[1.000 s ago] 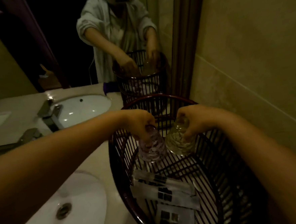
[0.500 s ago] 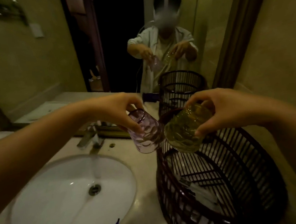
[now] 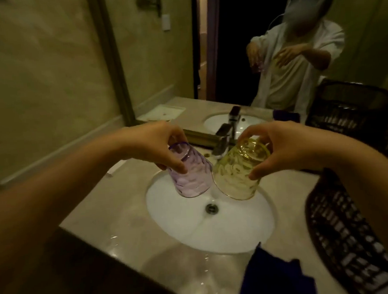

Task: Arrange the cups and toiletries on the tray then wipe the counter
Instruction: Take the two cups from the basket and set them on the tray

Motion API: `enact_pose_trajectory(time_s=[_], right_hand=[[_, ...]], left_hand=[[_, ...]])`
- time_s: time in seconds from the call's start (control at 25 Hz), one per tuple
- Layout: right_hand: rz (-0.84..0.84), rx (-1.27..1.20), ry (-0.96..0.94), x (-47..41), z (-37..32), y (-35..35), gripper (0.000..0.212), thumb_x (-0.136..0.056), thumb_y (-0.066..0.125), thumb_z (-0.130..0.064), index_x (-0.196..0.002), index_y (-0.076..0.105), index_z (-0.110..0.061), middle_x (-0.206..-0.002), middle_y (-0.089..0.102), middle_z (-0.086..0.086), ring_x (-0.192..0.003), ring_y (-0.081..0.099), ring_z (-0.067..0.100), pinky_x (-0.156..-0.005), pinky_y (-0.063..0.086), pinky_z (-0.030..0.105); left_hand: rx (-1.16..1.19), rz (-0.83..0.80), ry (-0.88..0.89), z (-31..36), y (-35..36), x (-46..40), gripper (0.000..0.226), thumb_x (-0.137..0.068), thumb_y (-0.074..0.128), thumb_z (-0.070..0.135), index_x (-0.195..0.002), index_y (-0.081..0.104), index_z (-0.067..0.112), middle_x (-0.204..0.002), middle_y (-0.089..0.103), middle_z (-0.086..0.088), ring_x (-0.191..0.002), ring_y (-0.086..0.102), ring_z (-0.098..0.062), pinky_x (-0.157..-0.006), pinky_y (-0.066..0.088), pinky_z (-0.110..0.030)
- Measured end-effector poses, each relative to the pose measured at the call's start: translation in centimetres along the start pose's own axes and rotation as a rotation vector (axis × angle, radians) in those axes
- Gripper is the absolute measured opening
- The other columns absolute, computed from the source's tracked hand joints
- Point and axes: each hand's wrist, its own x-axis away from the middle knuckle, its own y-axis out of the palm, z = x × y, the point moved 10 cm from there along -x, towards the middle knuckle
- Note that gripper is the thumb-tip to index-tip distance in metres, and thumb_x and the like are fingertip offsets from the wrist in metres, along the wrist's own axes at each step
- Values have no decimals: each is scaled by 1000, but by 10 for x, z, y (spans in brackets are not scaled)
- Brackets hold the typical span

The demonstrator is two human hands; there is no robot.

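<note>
My left hand (image 3: 158,147) grips a purple textured glass cup (image 3: 190,173) by its base, mouth pointing down. My right hand (image 3: 280,147) grips a yellow-green textured glass cup (image 3: 238,173) the same way, tilted. Both cups hang side by side, almost touching, over the white sink basin (image 3: 217,228). The dark slatted basket tray (image 3: 346,235) stands on the counter at the right, with packets inside it only dimly visible.
A chrome faucet (image 3: 222,140) stands behind the basin. A dark blue cloth (image 3: 273,276) lies on the beige counter (image 3: 115,212) at the front, with water drops nearby. The mirror (image 3: 273,49) shows a person's reflection. A wall runs along the left.
Both hands lifted the cups out of the basket tray and carried them left; they now hang inverted above the sink. My view swung left with them.
</note>
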Motion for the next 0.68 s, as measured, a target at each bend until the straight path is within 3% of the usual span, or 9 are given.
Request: enact_pose_trajectory(time_s=[0.2, 0.36, 0.56, 0.68], right_hand=[[-23, -24, -103, -41, -75, 68, 60, -57, 82, -37, -103, 45, -47, -90, 54, -23, -84, 54, 0, -62, 45, 15], [-79, -33, -154, -71, -118, 97, 62, -60, 82, -34, -111, 48, -41, -99, 54, -16, -90, 56, 7, -67, 48, 17], [-77, -35, -172, -111, -138, 110, 64, -61, 82, -32, -114, 47, -39, -104, 56, -12, -95, 57, 10, -75, 52, 23], [-82, -63, -171, -146, -136, 114, 64, -61, 83, -30, -108, 43, -43, -103, 57, -12, -95, 58, 12, -75, 55, 27]], left_hand=[[-25, -6, -89, -95, -22, 54, 48, -63, 81, 24, -103, 55, 26, -101, 60, 4, -75, 65, -14, -53, 52, -15], [-54, -11, -130, -143, -41, 76, 47, -65, 80, 28, -103, 52, 29, -103, 58, 6, -80, 65, -16, -56, 55, -16], [-65, 23, -156, -186, -62, 69, 52, -65, 80, 30, -108, 52, 26, -107, 56, 2, -89, 64, -18, -66, 59, -24], [-60, 56, -187, -211, -77, 50, 53, -65, 80, 29, -109, 52, 25, -103, 56, 4, -86, 64, -17, -63, 58, -22]])
